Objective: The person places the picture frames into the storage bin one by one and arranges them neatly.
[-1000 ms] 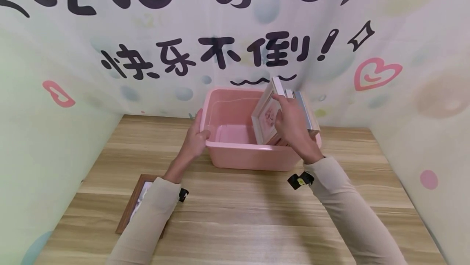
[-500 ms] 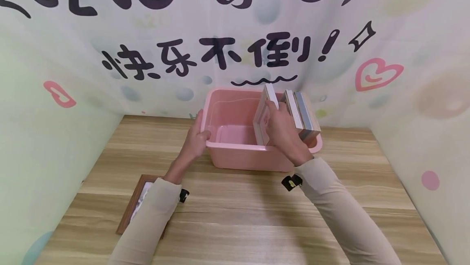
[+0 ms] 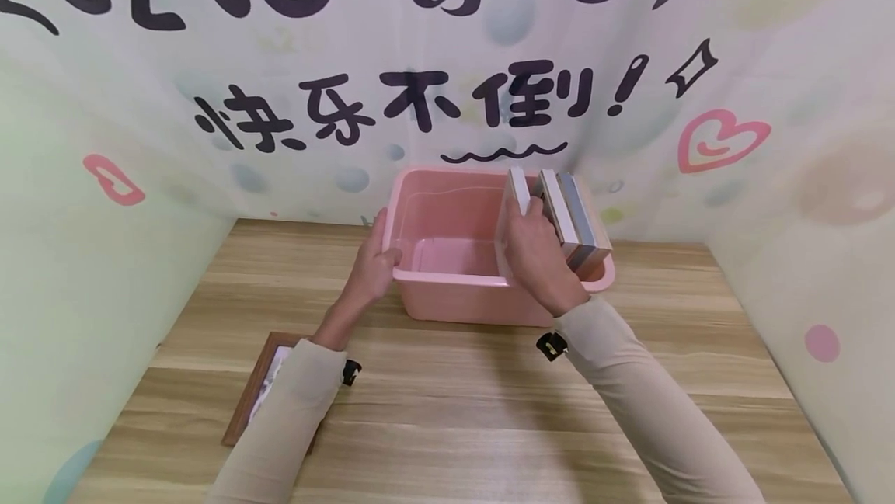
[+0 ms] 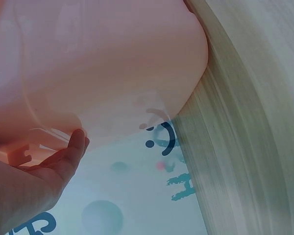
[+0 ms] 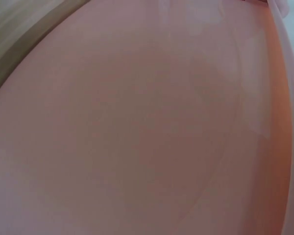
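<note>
A pink plastic basin (image 3: 475,302) stands on the table against the wall. My left hand (image 3: 370,265) grips its left rim; in the left wrist view, the fingers (image 4: 76,142) reach around the basin's wall (image 4: 112,63). Inside the basin, my right hand (image 3: 534,252) holds a white picture frame (image 3: 518,190) upright by its near edge, the hand covering part of it. Several more frames lean side by side at the basin's right end: a white one (image 3: 559,209), a blue-grey one (image 3: 579,213) and a pale wood one (image 3: 597,228). The right wrist view shows just basin wall (image 5: 137,122).
A brown wooden photo frame (image 3: 246,399) lies on the wood-grain table (image 3: 447,418) at the left, partly under my left sleeve (image 3: 280,418). A printed cloth wall (image 3: 315,178) with large black characters rises behind the basin, and side walls flank the table.
My right hand has shifted left and lowered the white picture frame deeper into the basin, turning it upright, apart from the other frames. The left hand has stayed on the rim.
</note>
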Motion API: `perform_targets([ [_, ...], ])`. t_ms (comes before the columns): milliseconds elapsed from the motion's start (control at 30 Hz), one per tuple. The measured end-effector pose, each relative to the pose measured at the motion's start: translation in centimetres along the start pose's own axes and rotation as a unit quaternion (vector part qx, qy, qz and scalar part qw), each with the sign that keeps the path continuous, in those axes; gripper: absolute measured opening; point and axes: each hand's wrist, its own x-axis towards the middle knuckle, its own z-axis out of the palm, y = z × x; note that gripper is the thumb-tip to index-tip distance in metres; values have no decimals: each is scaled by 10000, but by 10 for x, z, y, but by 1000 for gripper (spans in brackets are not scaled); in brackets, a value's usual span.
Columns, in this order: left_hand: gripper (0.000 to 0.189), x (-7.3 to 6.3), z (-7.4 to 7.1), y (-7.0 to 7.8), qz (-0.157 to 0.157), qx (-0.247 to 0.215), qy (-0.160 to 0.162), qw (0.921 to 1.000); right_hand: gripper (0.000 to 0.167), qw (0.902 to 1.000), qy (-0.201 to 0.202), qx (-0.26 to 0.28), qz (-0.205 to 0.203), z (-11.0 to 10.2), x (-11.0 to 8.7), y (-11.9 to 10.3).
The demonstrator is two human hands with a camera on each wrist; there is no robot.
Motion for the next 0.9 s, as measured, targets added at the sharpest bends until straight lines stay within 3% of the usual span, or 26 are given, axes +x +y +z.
perform_targets([
  [167, 81, 1, -1, 0, -5, -1, -14, 10000, 60, 9993, 176, -297, -123, 0, 1, 0],
  [400, 81, -1, -1, 1, -78, -23, 26, 10000, 50, 9838, 75, -1718, -513, -1, 2, -1],
  [733, 81, -1, 0, 0, -97, -52, 13, 9999, 53, 9776, -38, -2091, -250, -5, 0, 7],
  [900, 79, 0, 2, -1, -34, -43, -22, 10000, 57, 9799, -295, -1974, -44, -9, -1, 10],
])
